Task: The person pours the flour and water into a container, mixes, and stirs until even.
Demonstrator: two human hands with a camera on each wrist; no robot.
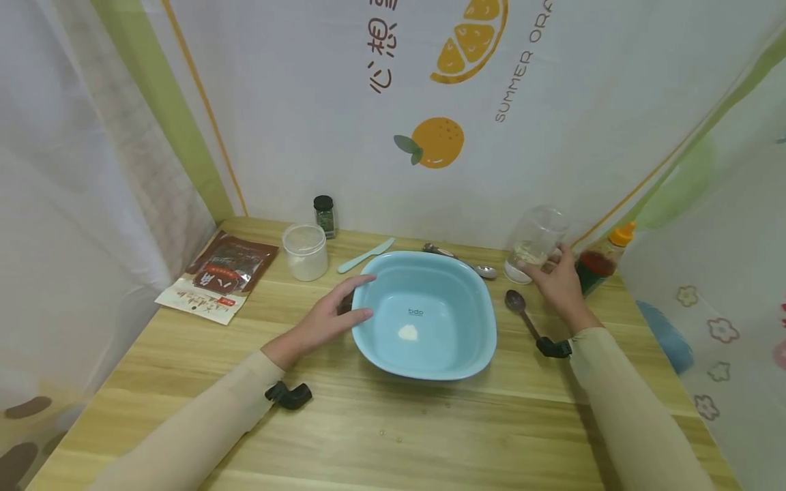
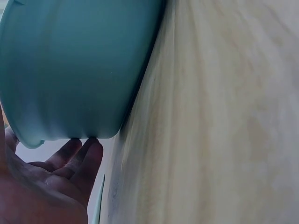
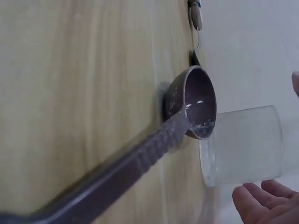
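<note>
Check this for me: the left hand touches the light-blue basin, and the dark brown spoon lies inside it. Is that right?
Not quite: the head view shows the dark brown spoon on the table, right of the light-blue basin, not inside it. The left hand does touch the basin.

A packet [image 1: 217,276] lies at the far left corner of the worktop [image 1: 430,443]; a white-filled jar [image 1: 307,263], a black-capped jar [image 1: 325,217] and a pale knife [image 1: 366,256] sit near the far edge, an orange-capped bottle [image 1: 597,263] near the far right corner.
</note>
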